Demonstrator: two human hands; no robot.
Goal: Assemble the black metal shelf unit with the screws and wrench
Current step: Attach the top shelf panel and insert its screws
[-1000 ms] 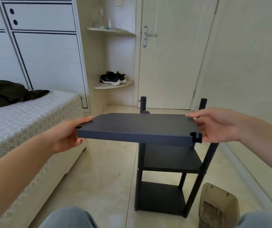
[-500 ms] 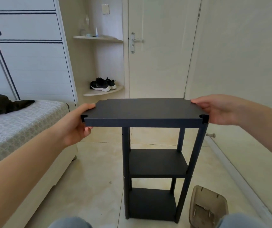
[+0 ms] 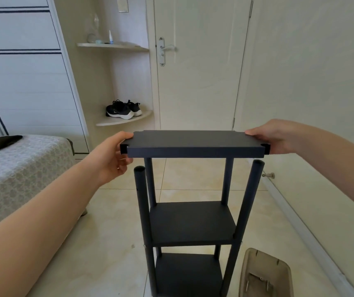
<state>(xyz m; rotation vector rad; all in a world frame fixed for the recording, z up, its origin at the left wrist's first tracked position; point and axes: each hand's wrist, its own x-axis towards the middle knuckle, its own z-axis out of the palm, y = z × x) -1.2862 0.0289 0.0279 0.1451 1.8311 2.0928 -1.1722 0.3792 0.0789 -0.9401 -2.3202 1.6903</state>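
The left hand gripped the panel's left end, thumb on top, fingers curled beneath; the right hand gripped its right end. The panel hung level just above the frame, apart from the two near posts.

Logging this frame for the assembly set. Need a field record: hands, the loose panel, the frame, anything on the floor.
left hand: grips the left end of the top panel, thumb on top
right hand: holds the panel's right end
top panel: roughly level, held above the near posts, whose open tops show below it; not seated
frame: upright on the floor, middle shelf and bottom shelf fitted
tray: beige, on the floor right of the frame; contents unclear
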